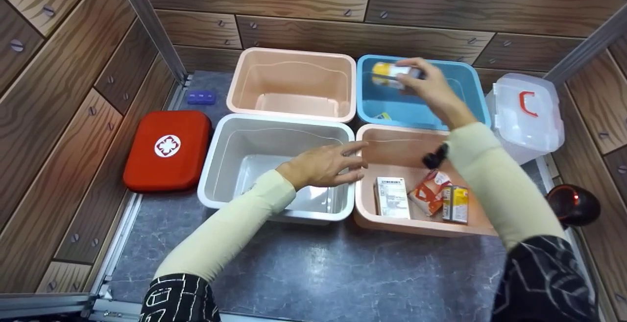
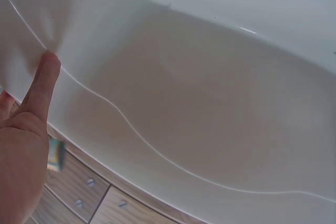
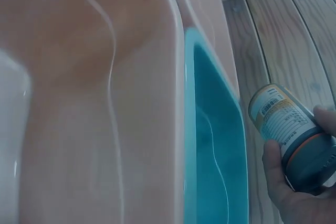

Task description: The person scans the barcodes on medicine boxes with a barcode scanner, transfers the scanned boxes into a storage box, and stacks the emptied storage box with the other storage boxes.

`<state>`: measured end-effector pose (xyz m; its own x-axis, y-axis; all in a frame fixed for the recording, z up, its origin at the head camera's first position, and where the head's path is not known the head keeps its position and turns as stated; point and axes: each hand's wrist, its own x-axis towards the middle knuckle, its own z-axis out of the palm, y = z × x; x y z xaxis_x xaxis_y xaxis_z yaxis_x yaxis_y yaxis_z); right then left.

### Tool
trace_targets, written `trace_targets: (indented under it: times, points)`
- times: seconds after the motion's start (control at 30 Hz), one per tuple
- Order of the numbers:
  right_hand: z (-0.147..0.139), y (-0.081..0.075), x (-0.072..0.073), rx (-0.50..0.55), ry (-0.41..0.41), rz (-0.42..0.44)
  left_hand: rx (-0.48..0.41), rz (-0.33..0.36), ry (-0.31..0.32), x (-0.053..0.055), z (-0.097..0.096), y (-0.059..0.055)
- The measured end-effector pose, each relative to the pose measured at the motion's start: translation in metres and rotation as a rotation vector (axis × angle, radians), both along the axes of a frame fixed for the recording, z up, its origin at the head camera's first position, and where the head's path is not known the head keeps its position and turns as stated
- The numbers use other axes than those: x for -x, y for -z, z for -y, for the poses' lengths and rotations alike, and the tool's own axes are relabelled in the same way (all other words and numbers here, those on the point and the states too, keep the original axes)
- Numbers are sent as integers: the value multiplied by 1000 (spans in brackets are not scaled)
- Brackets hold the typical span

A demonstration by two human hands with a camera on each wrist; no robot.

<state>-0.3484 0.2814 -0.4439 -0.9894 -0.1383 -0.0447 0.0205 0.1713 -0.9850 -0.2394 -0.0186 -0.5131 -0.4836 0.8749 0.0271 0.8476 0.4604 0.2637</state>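
Note:
In the head view my right hand point(image 1: 431, 86) grips a can point(image 1: 389, 74) with a yellow and white label, held over the blue bin point(image 1: 482, 101). The right wrist view shows thumb and fingers around the can point(image 3: 286, 129), its barcode and dark end in sight. A small yellow-green item point(image 1: 383, 116) lies in the blue bin. My left hand point(image 1: 330, 165) is at the right rim of the white bin point(image 1: 215, 175), fingers loosely extended toward the front pink bin point(image 1: 362, 214). One of its digits lies against the white bin's inner wall in the left wrist view.
Inside the front pink bin are a white box point(image 1: 392, 197), an orange packet point(image 1: 431, 192) and a yellow-labelled item point(image 1: 455, 204). Another pink bin point(image 1: 294, 55) stands behind. A red first-aid case point(image 1: 166, 165), purple pill box point(image 1: 201, 97) and lidded clear box point(image 1: 531, 131) flank the bins.

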Motion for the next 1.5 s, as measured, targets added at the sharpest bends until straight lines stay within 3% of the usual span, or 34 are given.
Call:
trace_targets:
  times: [0.33,0.67,0.8,0.9,1.0,1.13,1.2,1.33,1.5]
  points:
    - [82,13,30,-150,-160,103,-7,-7,0,1,1,1]
    - [130,26,49,-382,-254,26,-4,-21,-17,-1,0,3]
    - [138,31,52,-438,-234,21,4,-6,-23,-1,-1,3]
    - [140,33,54,-444,-211,10,7,-10,-17,-1,-1,2]
    - [143,37,55,-324,-214,-12,-8,-14,-11,1,2,1]
    - [133,35,48,-102,-246,-24,-36,-42,3,2,0,0]
    - [125,31,42,-62,-267,-34,-45,-51,2,2,1,0]
    - [99,23,27,-106,-318,-120,-49,-40,-2,1,2,3]
    - [54,22,-7,-204,-340,-217,-45,-21,0,1,2,4]
